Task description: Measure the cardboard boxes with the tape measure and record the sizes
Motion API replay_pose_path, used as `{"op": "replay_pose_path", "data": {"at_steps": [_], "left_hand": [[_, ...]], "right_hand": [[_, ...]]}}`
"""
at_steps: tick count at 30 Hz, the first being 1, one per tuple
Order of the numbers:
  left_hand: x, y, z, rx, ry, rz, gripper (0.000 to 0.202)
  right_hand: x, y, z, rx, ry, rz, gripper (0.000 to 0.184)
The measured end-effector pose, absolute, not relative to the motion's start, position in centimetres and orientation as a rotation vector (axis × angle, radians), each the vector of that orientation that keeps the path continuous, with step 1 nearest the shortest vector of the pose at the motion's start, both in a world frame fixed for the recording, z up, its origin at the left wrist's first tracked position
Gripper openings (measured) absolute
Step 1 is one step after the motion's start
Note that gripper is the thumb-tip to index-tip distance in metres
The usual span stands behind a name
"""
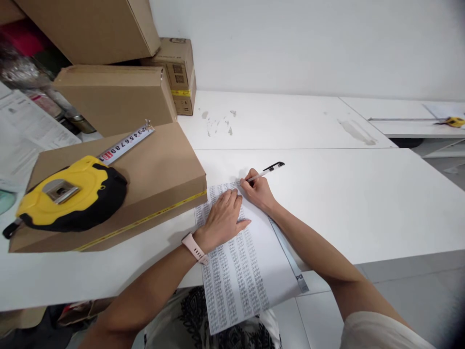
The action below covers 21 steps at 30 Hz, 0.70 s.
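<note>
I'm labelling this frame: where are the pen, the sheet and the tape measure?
pen [262,173], head view, on its white barrel.
sheet [250,271], head view, on its printed middle.
tape measure [85,179], head view, on its yellow case.

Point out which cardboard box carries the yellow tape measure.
The flat box nearest the left hand, beside the printed sheet: the tape measure lies on its top. The boxes behind it bear none.

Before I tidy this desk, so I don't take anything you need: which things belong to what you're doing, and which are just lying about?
In use: pen in the right hand; printed sheet under the left hand.
Lying about: yellow tape measure on the cardboard box; stacked boxes behind; second tape measure far right.
</note>
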<state>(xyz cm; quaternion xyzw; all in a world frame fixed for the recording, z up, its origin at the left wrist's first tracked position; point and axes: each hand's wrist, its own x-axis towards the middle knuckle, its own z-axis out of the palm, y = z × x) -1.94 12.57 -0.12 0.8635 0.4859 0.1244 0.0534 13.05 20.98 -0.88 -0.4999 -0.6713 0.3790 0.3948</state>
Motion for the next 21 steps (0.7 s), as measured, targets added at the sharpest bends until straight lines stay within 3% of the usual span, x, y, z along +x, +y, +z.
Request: {"op": "replay_pose_path", "data": {"at_steps": [21], "left_hand": [[-2.04, 12.5, -0.29, 2.611, 1.462, 0.402, 0.059]], "right_hand": [[13.1, 20.84, -0.55, -1.307, -1.679, 0.943, 0.023]]}}
